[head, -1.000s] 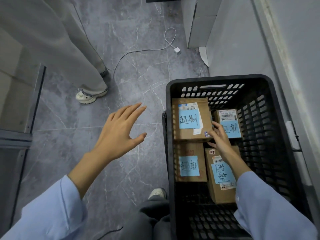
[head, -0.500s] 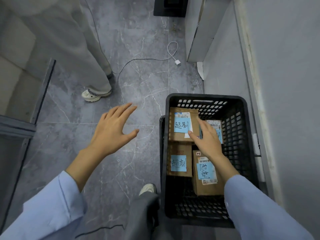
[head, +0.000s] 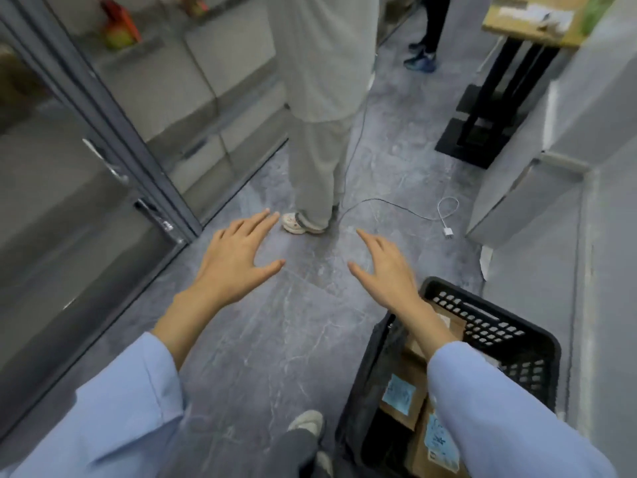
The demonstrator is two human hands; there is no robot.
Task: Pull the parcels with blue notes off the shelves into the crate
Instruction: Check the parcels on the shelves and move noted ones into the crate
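The black plastic crate (head: 510, 334) stands on the floor at the lower right. Inside it lie brown cardboard parcels, one with a blue note (head: 398, 395) and another with a blue note (head: 439, 439) nearer me; my right forearm hides part of them. My left hand (head: 238, 260) hovers over the grey floor with fingers spread and holds nothing. My right hand (head: 386, 267) is raised above the floor just beyond the crate's far left corner, fingers straight and empty.
A person in light grey trousers (head: 320, 160) stands ahead, with one white shoe close to my left hand. A white charging cable (head: 444, 215) lies on the floor. Glass doors (head: 103, 188) run along the left, a black-legged table (head: 489, 108) stands at the back right, and grey cabinets (head: 537, 188) line the right.
My right hand has come up out of the crate, off the parcels, and now hovers over the floor. The view has tilted up, so the crate sits lower right.
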